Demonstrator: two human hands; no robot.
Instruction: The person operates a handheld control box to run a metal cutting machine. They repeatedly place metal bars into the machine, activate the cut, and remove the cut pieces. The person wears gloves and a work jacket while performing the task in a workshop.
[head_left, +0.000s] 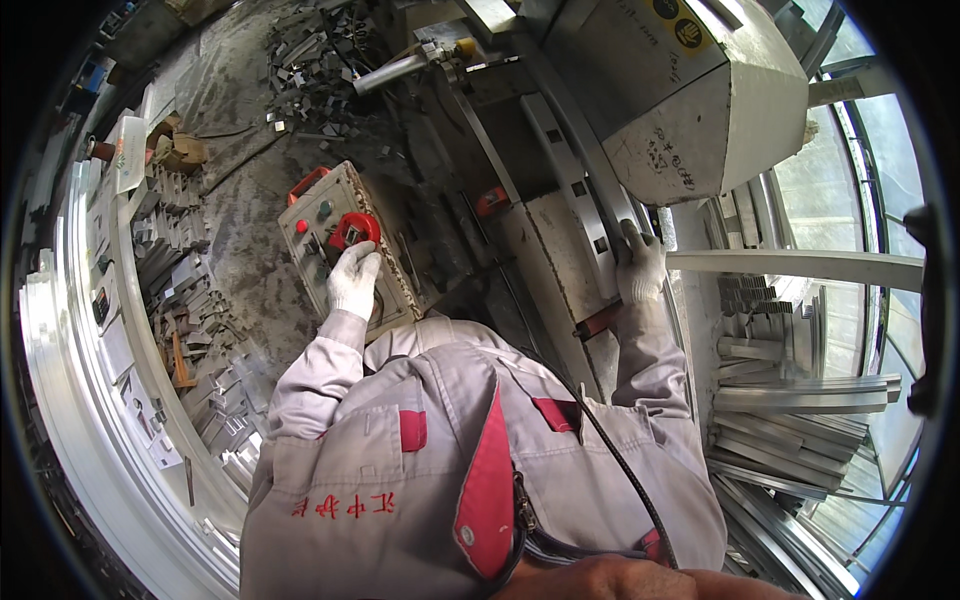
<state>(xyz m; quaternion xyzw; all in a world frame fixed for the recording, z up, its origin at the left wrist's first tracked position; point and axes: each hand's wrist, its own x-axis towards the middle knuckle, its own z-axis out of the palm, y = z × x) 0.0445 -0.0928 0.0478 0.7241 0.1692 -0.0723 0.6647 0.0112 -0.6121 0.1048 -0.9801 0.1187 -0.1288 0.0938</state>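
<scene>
A: In the head view, where was the left hand point(353, 280)?

B: It was in a white cotton glove, at about nine o'clock from the middle of the picture. It lay on the control box point(345, 250), with the fingers together and bent over the red round knob point(353, 229). I think the box stood there so one hand could reach it while the other stayed on the work.

A: And the right hand point(640, 268)?

B: Also gloved, at about three o'clock. It was closed over the long aluminium profile point(590, 160), a smooth grey strip with square holes, which ran under the big grey machine head point(680, 90), probably to keep it steady.

A: Around them?

B: Dusty floor, short metal offcuts point(190, 290) at nine o'clock, stacked profiles point(790, 400) at four o'clock
</scene>
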